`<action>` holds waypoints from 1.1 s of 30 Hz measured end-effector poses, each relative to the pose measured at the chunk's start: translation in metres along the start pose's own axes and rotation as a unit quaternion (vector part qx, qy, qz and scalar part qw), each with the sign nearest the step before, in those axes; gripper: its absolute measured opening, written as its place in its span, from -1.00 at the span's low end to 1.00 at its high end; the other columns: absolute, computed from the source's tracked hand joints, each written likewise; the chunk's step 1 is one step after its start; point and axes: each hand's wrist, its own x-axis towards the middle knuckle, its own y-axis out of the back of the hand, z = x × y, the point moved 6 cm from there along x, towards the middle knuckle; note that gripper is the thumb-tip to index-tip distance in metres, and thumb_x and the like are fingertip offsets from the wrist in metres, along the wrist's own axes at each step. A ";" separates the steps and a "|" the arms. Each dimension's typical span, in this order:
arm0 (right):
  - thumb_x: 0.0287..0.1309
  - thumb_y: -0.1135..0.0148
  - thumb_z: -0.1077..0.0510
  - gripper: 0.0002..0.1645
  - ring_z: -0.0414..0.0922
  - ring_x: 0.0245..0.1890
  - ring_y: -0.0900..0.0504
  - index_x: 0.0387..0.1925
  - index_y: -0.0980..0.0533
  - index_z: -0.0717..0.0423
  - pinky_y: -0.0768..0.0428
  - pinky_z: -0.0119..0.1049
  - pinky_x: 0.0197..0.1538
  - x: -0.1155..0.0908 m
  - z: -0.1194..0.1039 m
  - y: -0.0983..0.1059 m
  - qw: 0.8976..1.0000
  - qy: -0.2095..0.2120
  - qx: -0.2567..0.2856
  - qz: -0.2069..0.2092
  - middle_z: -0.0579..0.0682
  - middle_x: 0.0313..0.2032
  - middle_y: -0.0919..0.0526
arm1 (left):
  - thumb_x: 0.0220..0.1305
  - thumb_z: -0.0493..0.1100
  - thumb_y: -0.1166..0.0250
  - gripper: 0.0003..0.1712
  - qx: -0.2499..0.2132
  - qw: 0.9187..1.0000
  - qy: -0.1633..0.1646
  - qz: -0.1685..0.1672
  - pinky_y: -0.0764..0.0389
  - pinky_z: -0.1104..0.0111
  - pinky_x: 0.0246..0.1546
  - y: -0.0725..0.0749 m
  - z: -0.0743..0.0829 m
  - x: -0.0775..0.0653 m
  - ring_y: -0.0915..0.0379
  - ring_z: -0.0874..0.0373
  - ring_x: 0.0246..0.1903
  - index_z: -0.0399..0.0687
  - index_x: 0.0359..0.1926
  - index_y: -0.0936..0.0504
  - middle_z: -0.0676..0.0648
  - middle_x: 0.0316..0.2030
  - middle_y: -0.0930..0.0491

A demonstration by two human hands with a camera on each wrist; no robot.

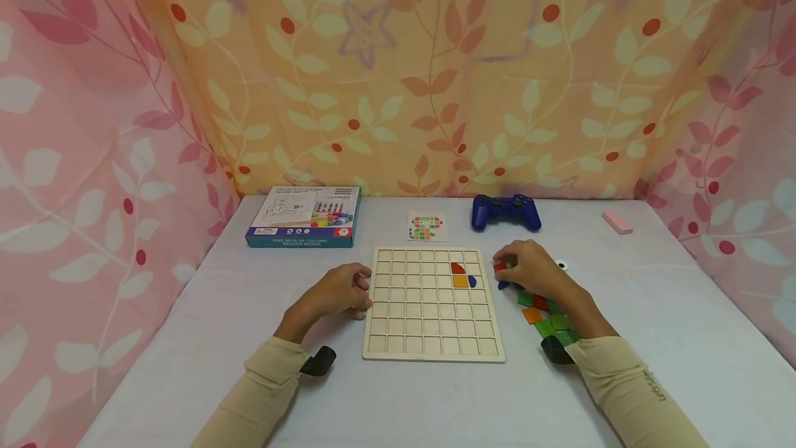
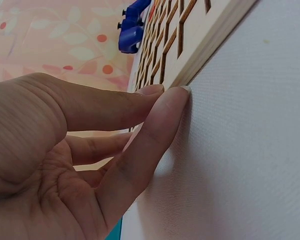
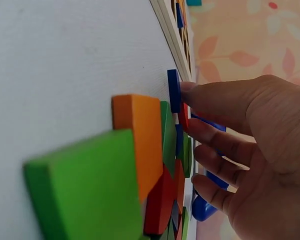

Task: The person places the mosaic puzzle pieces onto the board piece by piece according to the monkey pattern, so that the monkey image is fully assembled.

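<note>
A pale wooden grid board (image 1: 435, 358) lies on the table. In its upper right cells are a red quarter-round tile (image 1: 457, 268), an orange square tile (image 1: 460, 281) and a blue half-round tile (image 1: 472, 282). My left hand (image 1: 340, 290) touches the board's left edge, fingertips right at the rim in the left wrist view. To the right of the board, my right hand (image 1: 530, 268) has thumb and index finger about a red tile (image 3: 184, 116). A blue tile (image 3: 174, 91) stands out close by the thumb. The palm partly hides tiles beneath it.
Loose green tiles (image 1: 544, 327), an orange tile (image 1: 531, 315) and others lie by the right forearm. Behind the board are a pattern card (image 1: 428, 227), a blue game controller (image 1: 506, 213) and a boxed set (image 1: 305, 216). A pink block (image 1: 617, 222) lies at the far right.
</note>
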 end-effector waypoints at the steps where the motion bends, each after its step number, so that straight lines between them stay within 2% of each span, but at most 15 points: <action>1: 0.25 -0.52 0.11 -0.67 0.06 -0.06 -0.56 -0.01 -0.75 0.18 -0.60 0.13 0.20 0.000 0.001 0.000 1.000 -0.004 -0.003 -0.002 0.04 -0.14 -0.75 | 0.27 -0.40 -0.42 -0.37 0.002 1.000 -0.001 0.000 -0.81 0.32 -0.25 0.000 0.000 0.000 -0.60 0.08 -0.29 -0.36 0.34 -0.47 -0.20 -0.05 -0.53; 5: 0.27 -0.51 0.07 -0.73 0.10 0.02 -0.54 -0.09 -0.77 0.15 -0.55 0.19 0.24 0.000 0.003 -0.001 1.000 -0.010 -0.011 -0.005 0.03 -0.14 -0.75 | 0.24 -0.40 -0.43 -0.36 0.010 1.000 -0.007 0.002 -0.80 0.34 -0.26 0.002 -0.001 0.002 -0.60 0.10 -0.30 -0.38 0.33 -0.47 -0.19 -0.06 -0.54; 8: 0.26 -0.51 0.06 -0.74 0.08 0.01 -0.52 -0.11 -0.78 0.12 -0.54 0.15 0.22 -0.001 0.003 -0.001 1.000 -0.003 -0.012 -0.002 0.00 -0.17 -0.75 | 0.24 -0.39 -0.43 -0.36 0.011 1.000 -0.008 0.002 -0.80 0.34 -0.26 0.002 -0.002 0.003 -0.60 0.11 -0.31 -0.38 0.34 -0.47 -0.19 -0.06 -0.54; 15: 0.24 -0.53 0.04 -0.70 0.00 -0.10 -0.47 -0.07 -0.78 0.11 -0.47 -0.13 -0.05 -0.009 -0.011 0.000 1.000 0.023 0.007 0.000 -0.04 -0.20 -0.72 | 0.24 -0.39 -0.43 -0.35 0.011 1.000 -0.001 0.004 -0.80 0.34 -0.24 0.001 -0.002 0.002 -0.60 0.10 -0.30 -0.37 0.34 -0.47 -0.19 -0.06 -0.54; 18: 0.23 -0.53 0.07 -0.72 -0.02 -0.14 -0.47 -0.08 -0.78 0.11 -0.43 -0.19 -0.11 -0.013 -0.020 -0.001 0.999 0.044 0.022 -0.002 -0.04 -0.20 -0.72 | 0.25 -0.39 -0.43 -0.35 0.012 1.000 -0.001 0.005 -0.80 0.34 -0.24 0.001 -0.002 0.001 -0.60 0.09 -0.30 -0.36 0.34 -0.48 -0.19 -0.06 -0.54; 22: 0.19 -0.55 0.06 -0.74 -0.01 -0.11 -0.48 -0.12 -0.78 0.08 -0.42 -0.16 -0.04 -0.015 -0.032 -0.007 0.997 0.073 0.028 -0.005 -0.08 -0.22 -0.73 | 0.24 -0.39 -0.44 -0.36 0.012 1.000 -0.002 0.005 -0.80 0.34 -0.24 0.001 -0.003 0.002 -0.60 0.09 -0.30 -0.36 0.34 -0.48 -0.18 -0.07 -0.54; 29: 0.21 -0.55 0.03 -0.71 -0.03 -0.03 -0.46 -0.07 -0.78 0.04 -0.48 -0.13 0.04 -0.017 -0.048 -0.020 0.997 0.061 0.040 -0.036 -0.13 -0.14 -0.71 | 0.26 -0.38 -0.44 -0.36 0.013 1.000 -0.002 0.003 -0.80 0.33 -0.23 0.002 -0.002 0.001 -0.60 0.09 -0.29 -0.35 0.34 -0.48 -0.19 -0.06 -0.54; 33: 0.21 -0.56 0.03 -0.75 -0.04 -0.04 -0.46 -0.12 -0.79 0.02 -0.48 -0.14 0.04 -0.017 -0.060 -0.025 0.995 0.086 0.021 -0.041 -0.14 -0.18 -0.70 | 0.26 -0.38 -0.43 -0.36 0.012 1.000 -0.002 0.002 -0.80 0.33 -0.23 0.001 -0.001 0.001 -0.61 0.08 -0.29 -0.36 0.35 -0.47 -0.19 -0.06 -0.54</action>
